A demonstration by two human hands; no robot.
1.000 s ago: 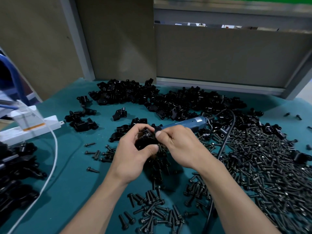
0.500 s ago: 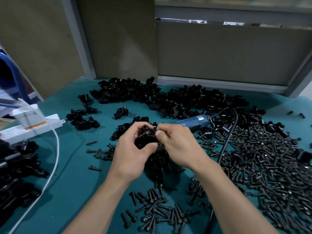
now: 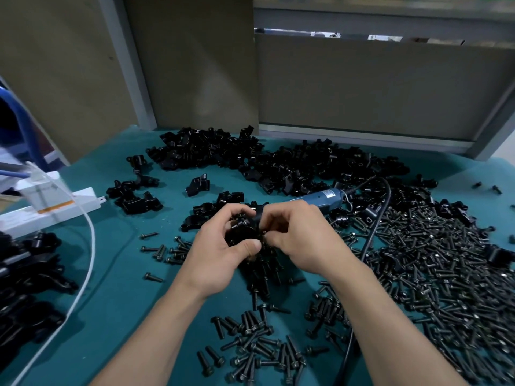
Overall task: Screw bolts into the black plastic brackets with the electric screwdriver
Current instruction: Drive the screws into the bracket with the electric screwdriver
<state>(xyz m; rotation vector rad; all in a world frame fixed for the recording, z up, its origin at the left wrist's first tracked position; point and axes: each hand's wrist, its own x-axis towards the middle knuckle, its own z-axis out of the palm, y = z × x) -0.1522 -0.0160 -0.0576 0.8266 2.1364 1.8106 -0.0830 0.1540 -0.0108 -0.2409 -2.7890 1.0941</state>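
My left hand (image 3: 220, 252) cups a black plastic bracket (image 3: 242, 228) just above the green table top. My right hand (image 3: 303, 238) pinches the same bracket from the right; whether a bolt sits between its fingertips is hidden. The blue electric screwdriver (image 3: 323, 199) lies on the table just behind my right hand, its black cable (image 3: 376, 221) curving back toward me. A long heap of black brackets (image 3: 278, 162) runs along the back of the table. Loose black bolts (image 3: 434, 263) cover the right side, and a smaller bolt cluster (image 3: 256, 349) lies between my forearms.
A white power strip (image 3: 55, 210) with a white cable (image 3: 83, 274) lies at the left. More black brackets (image 3: 25, 274) are stacked at the left edge. Grey partition panels (image 3: 362, 90) close off the back of the table. A few brackets (image 3: 133, 196) lie scattered at centre left.
Both hands stay together on the bracket; the fingers have shifted a little around it. The view has tilted slightly, so everything sits a little lower.
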